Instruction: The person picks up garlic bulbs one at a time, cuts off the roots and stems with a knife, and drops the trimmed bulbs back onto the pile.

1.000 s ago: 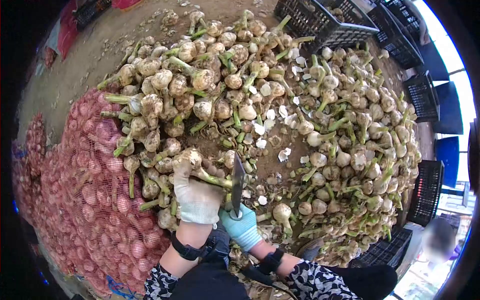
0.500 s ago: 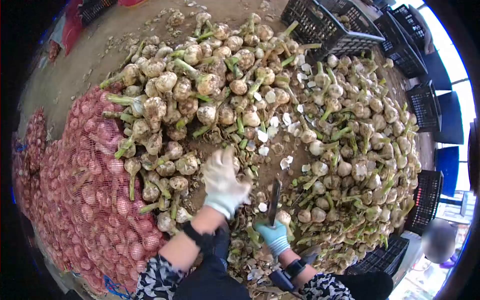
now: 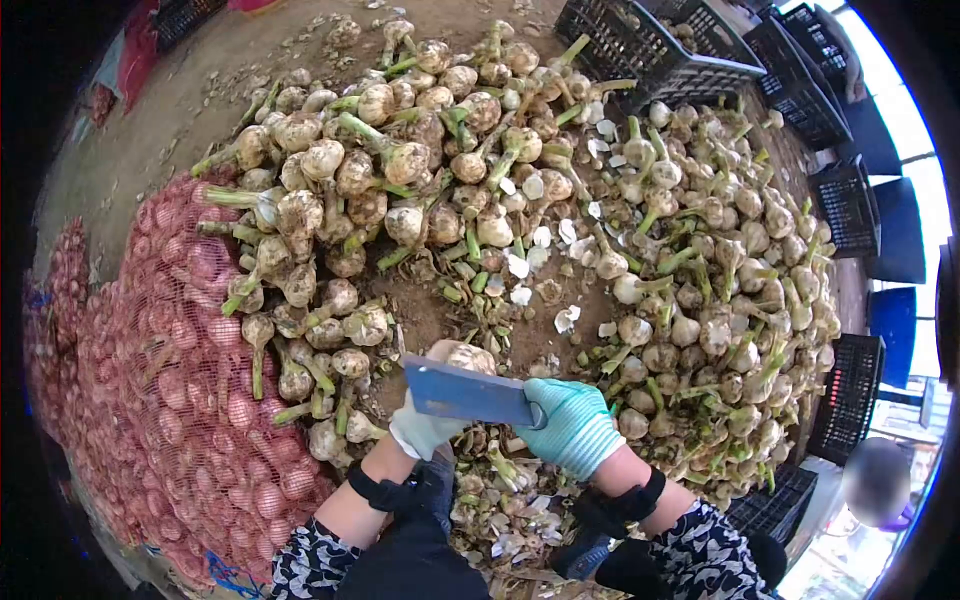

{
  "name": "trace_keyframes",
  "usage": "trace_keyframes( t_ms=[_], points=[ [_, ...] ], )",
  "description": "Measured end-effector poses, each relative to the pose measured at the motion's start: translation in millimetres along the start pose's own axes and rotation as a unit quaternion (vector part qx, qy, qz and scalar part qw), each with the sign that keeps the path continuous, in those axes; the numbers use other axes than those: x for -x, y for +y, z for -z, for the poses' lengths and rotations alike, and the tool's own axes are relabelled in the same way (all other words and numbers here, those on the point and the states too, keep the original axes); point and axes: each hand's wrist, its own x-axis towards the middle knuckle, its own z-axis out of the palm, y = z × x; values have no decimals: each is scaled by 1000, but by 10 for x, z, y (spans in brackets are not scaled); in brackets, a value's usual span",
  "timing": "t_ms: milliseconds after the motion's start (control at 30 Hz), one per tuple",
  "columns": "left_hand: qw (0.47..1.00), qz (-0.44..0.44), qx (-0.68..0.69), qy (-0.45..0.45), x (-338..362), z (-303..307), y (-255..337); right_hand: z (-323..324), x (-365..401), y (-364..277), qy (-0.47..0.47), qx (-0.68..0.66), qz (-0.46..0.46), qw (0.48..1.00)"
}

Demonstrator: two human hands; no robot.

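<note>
My right hand (image 3: 575,425), in a pale teal glove, is closed round the handle of a cleaver (image 3: 468,393). The broad blade points left and crosses in front of my left hand (image 3: 418,425), which wears a white glove. A garlic bulb (image 3: 471,358) shows just above the blade, at my left hand; the blade hides most of those fingers and where the bulb meets them. Several garlic bulbs with green stems (image 3: 340,170) are heaped beyond my hands. Beneath them, between my feet, lie stem cuttings and skins (image 3: 510,500).
On the left bulges a red mesh sack (image 3: 190,400) full of garlic. To the right spreads a pile of garlic with shorter stems (image 3: 720,300). Black plastic crates (image 3: 650,55) stand at the back and along the right side. A person (image 3: 878,480) is at the far right edge.
My left hand has taken hold of a garlic bulb from the ground and drawn back slightly. My right hand has raised the cleaver and swung its blade leftward, across my left hand.
</note>
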Motion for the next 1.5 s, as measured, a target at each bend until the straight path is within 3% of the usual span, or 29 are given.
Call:
trace_keyframes(
  t_ms=[100, 167, 200, 267, 400, 467, 600, 633, 667, 700, 733, 767, 833, 867, 933, 967, 1033, 1067, 1100, 1133, 1200, 1233, 1267, 1333, 1367, 1400, 1433, 1467, 1500],
  points=[
    [995, -85, -52, 20, 109, -109, -173, 23, -27, -13, -37, 83, 21, 996],
    [982, 42, 186, 5, 137, -120, -178, 53, -17, -23, -48, 94, 41, 994],
    [981, 42, 187, 3, 142, -121, -187, 68, 1, -25, -47, 95, 39, 994],
    [996, -11, 86, -3, 146, -104, -228, 78, 28, -35, -34, 85, 73, 993],
    [995, 25, 77, -54, 157, -80, -341, 34, 68, -65, -15, 90, 63, 994],
    [995, -76, 65, 10, 188, -79, -252, 79, 91, -143, -65, 100, 12, 993],
    [999, -23, -5, 24, 212, -66, -172, -7, 136, -29, -51, 84, 37, 994],
    [996, -19, 82, -38, 211, 24, 160, 141, 5, -105, -172, 143, -110, 969],
    [981, -15, 168, -98, 197, 103, 449, 77, -59, 254, -167, 96, -177, 965],
    [979, -160, 102, -70, 124, 170, 617, 12, 10, 560, -104, 73, -208, 970],
    [980, -160, 101, -64, 24, 183, 533, -53, 73, 725, -46, 53, -232, 970],
    [992, -89, 92, -2, 7, 153, 377, -118, 118, 689, -60, 55, -224, 971],
    [991, 66, 113, 43, -25, 171, 470, -129, 178, 537, 42, -159, -187, 968],
    [991, 58, 111, 40, -71, 155, 474, -146, 207, 351, 49, -305, -208, 928],
    [992, 38, 112, 52, -59, 76, 420, -114, 228, 6, 4, -342, -200, 918],
    [996, 33, 75, 27, -82, 76, 454, -207, 238, -12, 32, -283, -114, 952],
    [994, -84, -44, 61, -4, 53, 178, -219, 240, -97, 62, -106, 25, 992],
    [981, -120, -111, 100, 28, 65, 172, -194, 217, -125, 61, -108, 24, 992],
    [990, -42, 116, 67, 80, 35, 230, -170, 195, -145, 27, -46, 21, 998],
    [990, -44, 115, 68, 75, 47, 230, -140, 187, -165, -6, 18, 18, 1000],
    [967, 133, 218, -6, 47, 97, 195, -73, 189, -207, -27, 39, 9, 999],
    [1000, 15, 1, 27, 87, 108, 104, -56, 201, -220, -29, 43, 13, 999],
    [1000, 16, 2, 26, 105, 81, 69, -51, 212, -225, -32, 47, 18, 998],
    [989, -141, 53, 5, 124, 55, 44, -127, 149, -63, -27, 57, -41, 997],
    [992, 6, 105, -64, 34, 96, 194, -163, 107, 24, -40, 24, -118, 992],
    [986, 17, 164, 1, 133, 63, 431, -211, 55, 147, -54, -9, -192, 980],
    [995, -46, 91, 18, 145, 97, 515, -263, -32, 396, -93, 65, -244, 963],
    [994, -107, 16, 32, 133, 128, 543, -294, 56, 564, -41, 41, -254, 965],
    [990, -72, 102, 57, 79, 131, 485, -309, 65, 559, 5, -25, -247, 969]
  ],
)
